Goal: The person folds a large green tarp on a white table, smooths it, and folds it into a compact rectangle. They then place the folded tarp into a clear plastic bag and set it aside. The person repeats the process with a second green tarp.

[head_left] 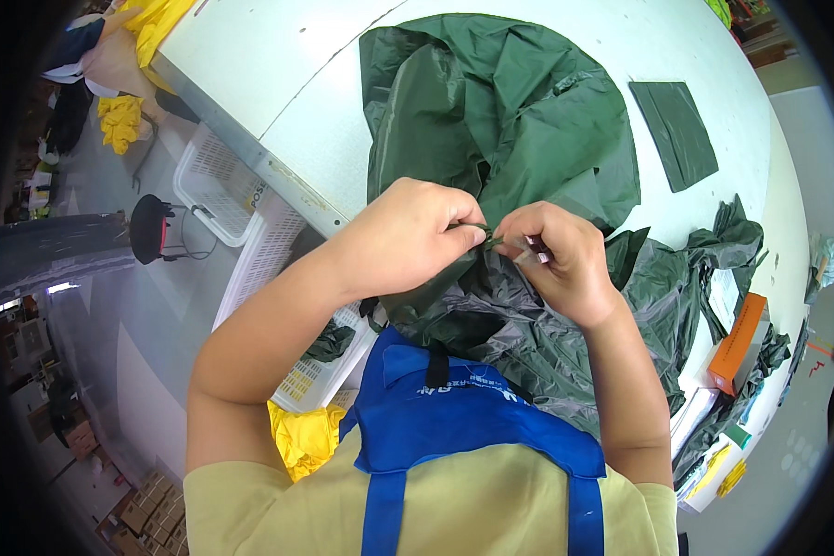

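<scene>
Dark green, thin shiny fabric [528,111] spreads over the white table and bunches toward me. My left hand [412,232] pinches a small gathered bit of this fabric between thumb and fingers. Close beside it, almost touching, my right hand [561,255] is closed on the same bit from the other side. A small whitish-metallic tool, perhaps thread snips, shows in the right palm; the fingers mostly hide it. Crumpled grey-green fabric [565,343] hangs below both hands, over the near table edge toward my blue apron [463,408].
A folded dark green piece [675,134] lies on the table [320,120] at right. An orange box [739,343] stands at the right edge among more fabric. White plastic crates [215,176] sit left of the table, with yellow fabric [306,440] by me. A black stool [148,227] stands farther left.
</scene>
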Action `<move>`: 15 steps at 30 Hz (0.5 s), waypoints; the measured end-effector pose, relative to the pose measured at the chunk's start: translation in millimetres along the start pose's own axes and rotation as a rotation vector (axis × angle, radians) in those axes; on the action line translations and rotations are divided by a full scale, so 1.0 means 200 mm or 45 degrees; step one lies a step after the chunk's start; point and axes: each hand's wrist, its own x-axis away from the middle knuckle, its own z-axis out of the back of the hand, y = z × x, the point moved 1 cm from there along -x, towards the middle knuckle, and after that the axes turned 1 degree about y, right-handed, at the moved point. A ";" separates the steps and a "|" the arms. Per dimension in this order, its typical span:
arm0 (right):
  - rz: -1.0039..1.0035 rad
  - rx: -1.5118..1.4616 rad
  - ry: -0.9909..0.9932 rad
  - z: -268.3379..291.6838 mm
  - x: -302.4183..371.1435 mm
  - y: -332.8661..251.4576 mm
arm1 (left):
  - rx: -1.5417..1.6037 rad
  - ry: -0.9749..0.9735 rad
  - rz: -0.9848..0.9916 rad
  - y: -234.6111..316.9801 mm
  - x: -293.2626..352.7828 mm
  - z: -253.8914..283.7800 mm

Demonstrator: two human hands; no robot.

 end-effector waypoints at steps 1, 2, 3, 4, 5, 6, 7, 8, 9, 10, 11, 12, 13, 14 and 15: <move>0.052 0.026 0.006 0.00 0.00 0.00 | -0.010 0.020 -0.040 0.00 0.01 -0.01; 0.105 0.051 0.011 0.00 0.00 0.00 | -0.020 0.041 -0.079 -0.01 0.02 -0.01; 0.155 0.065 0.034 -0.01 0.00 0.01 | -0.052 0.064 -0.133 -0.01 0.03 -0.02; 0.206 0.079 0.057 -0.01 0.00 0.01 | -0.083 0.087 -0.187 -0.02 0.04 -0.02; 0.256 0.093 0.080 -0.02 0.00 0.01 | -0.114 0.110 -0.240 -0.02 0.04 -0.03; 0.253 0.099 0.069 -0.02 0.00 0.01 | -0.156 0.116 -0.275 -0.01 0.05 -0.03; 0.250 0.105 0.058 -0.01 0.01 0.00 | -0.197 0.121 -0.310 0.00 0.06 -0.04; 0.249 0.110 0.045 -0.01 0.01 -0.01 | -0.239 0.130 -0.343 0.00 0.06 -0.04; 0.239 0.108 0.036 -0.01 0.01 -0.01 | -0.237 0.156 -0.367 -0.01 0.06 -0.04; 0.228 0.108 0.027 -0.01 0.02 -0.02 | -0.234 0.181 -0.392 -0.03 0.06 -0.06; 0.217 0.110 0.021 -0.01 0.02 -0.03 | -0.233 0.205 -0.420 -0.03 0.05 -0.06; 0.228 0.091 0.007 -0.01 0.02 -0.03 | -0.232 0.189 -0.407 -0.03 0.06 -0.07; 0.238 0.074 -0.007 -0.01 0.02 -0.03 | -0.231 0.172 -0.394 -0.03 0.07 -0.07; 0.250 0.056 -0.022 -0.01 0.03 -0.03 | -0.229 0.156 -0.381 -0.03 0.07 -0.07; 0.228 0.060 -0.053 0.00 0.03 -0.04 | -0.238 0.150 -0.391 -0.04 0.08 -0.09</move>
